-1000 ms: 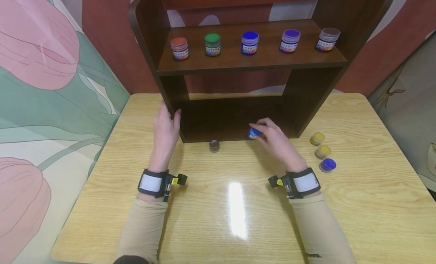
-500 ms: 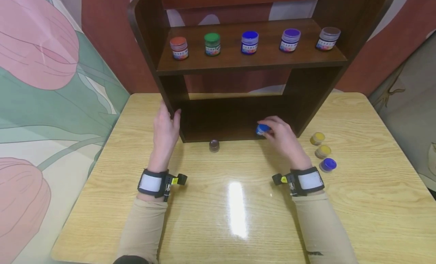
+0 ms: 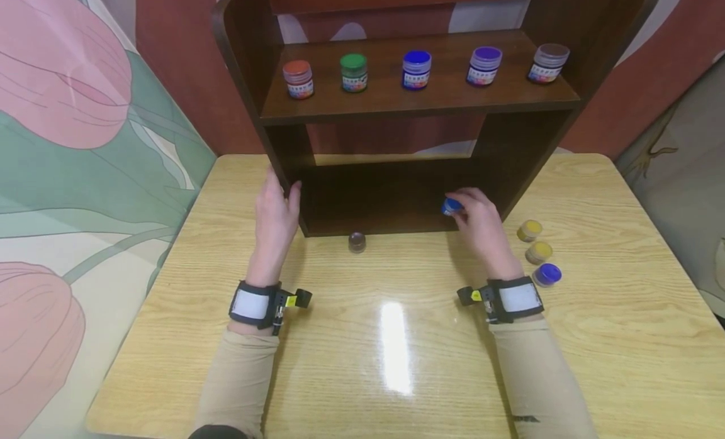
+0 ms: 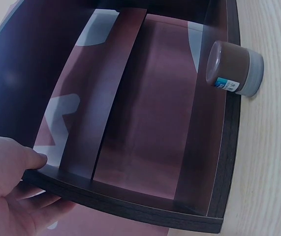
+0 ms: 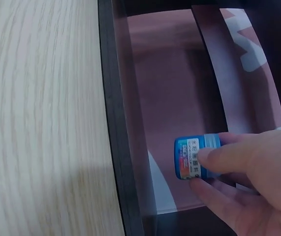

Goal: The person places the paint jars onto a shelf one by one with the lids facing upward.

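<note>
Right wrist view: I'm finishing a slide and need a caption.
Right hand pinching a labeled blue jar at a dark shelf, pale tabletop alongside.

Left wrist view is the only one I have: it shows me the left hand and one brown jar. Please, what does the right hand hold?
Observer: The right hand holds a small blue jar.
Operator: Thank you. Does anything stand on the upper shelf?
Observer: Yes, a row of five jars.
Operator: And on the table, at the right?
Observer: Two yellow jars and one blue-violet jar.
</note>
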Action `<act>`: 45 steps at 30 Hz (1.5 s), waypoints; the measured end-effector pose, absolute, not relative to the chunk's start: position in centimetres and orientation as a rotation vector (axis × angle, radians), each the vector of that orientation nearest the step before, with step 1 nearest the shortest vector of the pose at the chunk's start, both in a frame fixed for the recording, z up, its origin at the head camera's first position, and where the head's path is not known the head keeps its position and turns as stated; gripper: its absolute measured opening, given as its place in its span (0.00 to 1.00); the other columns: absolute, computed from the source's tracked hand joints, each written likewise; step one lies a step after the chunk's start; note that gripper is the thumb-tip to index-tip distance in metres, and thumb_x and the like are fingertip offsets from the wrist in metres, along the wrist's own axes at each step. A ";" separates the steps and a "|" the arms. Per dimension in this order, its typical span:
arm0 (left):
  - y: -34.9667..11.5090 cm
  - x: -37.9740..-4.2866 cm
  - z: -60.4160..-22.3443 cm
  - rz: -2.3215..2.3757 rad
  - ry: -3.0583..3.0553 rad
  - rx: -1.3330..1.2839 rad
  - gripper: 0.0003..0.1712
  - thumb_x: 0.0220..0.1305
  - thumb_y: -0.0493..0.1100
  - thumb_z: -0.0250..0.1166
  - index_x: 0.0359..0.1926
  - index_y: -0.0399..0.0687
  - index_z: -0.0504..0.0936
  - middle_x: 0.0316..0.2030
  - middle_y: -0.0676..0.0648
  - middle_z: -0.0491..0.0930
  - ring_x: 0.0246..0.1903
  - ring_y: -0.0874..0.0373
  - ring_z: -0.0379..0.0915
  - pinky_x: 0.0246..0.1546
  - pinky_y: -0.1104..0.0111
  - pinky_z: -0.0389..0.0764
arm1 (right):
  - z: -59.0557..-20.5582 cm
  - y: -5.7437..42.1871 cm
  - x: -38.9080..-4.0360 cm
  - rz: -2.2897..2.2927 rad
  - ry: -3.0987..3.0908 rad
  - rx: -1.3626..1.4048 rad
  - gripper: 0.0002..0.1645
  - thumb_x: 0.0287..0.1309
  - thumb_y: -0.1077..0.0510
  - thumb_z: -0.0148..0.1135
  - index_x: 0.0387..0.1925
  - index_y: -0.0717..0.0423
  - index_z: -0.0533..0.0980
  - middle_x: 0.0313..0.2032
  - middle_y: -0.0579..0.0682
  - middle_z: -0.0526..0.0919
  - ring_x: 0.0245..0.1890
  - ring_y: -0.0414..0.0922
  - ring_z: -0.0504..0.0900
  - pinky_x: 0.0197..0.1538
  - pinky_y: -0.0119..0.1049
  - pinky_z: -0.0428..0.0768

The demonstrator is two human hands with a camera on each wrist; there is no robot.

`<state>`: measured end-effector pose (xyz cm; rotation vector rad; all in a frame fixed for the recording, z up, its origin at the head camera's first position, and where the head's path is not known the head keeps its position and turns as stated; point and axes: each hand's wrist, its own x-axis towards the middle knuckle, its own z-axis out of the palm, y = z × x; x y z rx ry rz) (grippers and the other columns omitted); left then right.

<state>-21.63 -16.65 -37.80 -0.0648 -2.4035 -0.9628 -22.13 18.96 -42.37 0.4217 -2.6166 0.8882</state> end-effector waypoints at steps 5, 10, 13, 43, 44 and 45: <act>-16.6 -21.6 -37.7 -0.969 -2.400 -0.074 0.24 0.72 0.39 0.59 0.64 0.36 0.67 0.56 0.33 0.78 0.57 0.40 0.77 0.58 0.49 0.80 | -42.8 19.5 -22.4 0.804 -2.567 0.418 0.18 0.57 0.75 0.63 0.51 0.69 0.80 0.52 0.68 0.80 0.54 0.64 0.79 0.60 0.57 0.79; -16.6 -21.5 -37.6 -0.973 -2.403 -0.074 0.24 0.73 0.41 0.58 0.65 0.36 0.67 0.56 0.32 0.78 0.58 0.39 0.77 0.59 0.49 0.80 | -43.0 19.8 -22.6 0.803 -2.552 0.399 0.19 0.56 0.76 0.63 0.51 0.70 0.79 0.52 0.69 0.80 0.53 0.65 0.80 0.59 0.58 0.79; -16.6 -21.5 -37.5 -0.974 -2.409 -0.067 0.24 0.73 0.41 0.58 0.65 0.37 0.67 0.57 0.32 0.78 0.59 0.39 0.77 0.60 0.50 0.79 | -43.1 20.1 -22.7 0.795 -2.551 0.383 0.19 0.56 0.77 0.62 0.50 0.70 0.80 0.51 0.69 0.80 0.53 0.65 0.80 0.59 0.58 0.79; -16.6 -21.6 -37.6 -0.971 -2.418 -0.055 0.25 0.73 0.41 0.59 0.65 0.38 0.66 0.58 0.34 0.78 0.59 0.40 0.77 0.60 0.50 0.79 | -42.5 20.7 -24.1 0.525 -2.656 0.236 0.21 0.58 0.75 0.49 0.51 0.70 0.79 0.51 0.69 0.80 0.46 0.69 0.81 0.48 0.62 0.81; -16.6 -21.6 -37.6 -0.970 -2.418 -0.055 0.25 0.73 0.41 0.59 0.65 0.38 0.67 0.57 0.34 0.78 0.59 0.40 0.77 0.60 0.50 0.79 | -42.5 20.8 -24.2 0.517 -2.665 0.233 0.21 0.58 0.75 0.48 0.51 0.70 0.79 0.51 0.69 0.80 0.46 0.69 0.81 0.48 0.62 0.81; -16.6 -21.6 -37.6 -0.968 -2.418 -0.054 0.24 0.73 0.41 0.59 0.65 0.38 0.67 0.57 0.33 0.78 0.58 0.40 0.77 0.60 0.50 0.79 | -42.5 20.8 -24.2 0.511 -2.672 0.229 0.21 0.58 0.75 0.48 0.51 0.69 0.79 0.51 0.69 0.80 0.46 0.69 0.81 0.48 0.62 0.81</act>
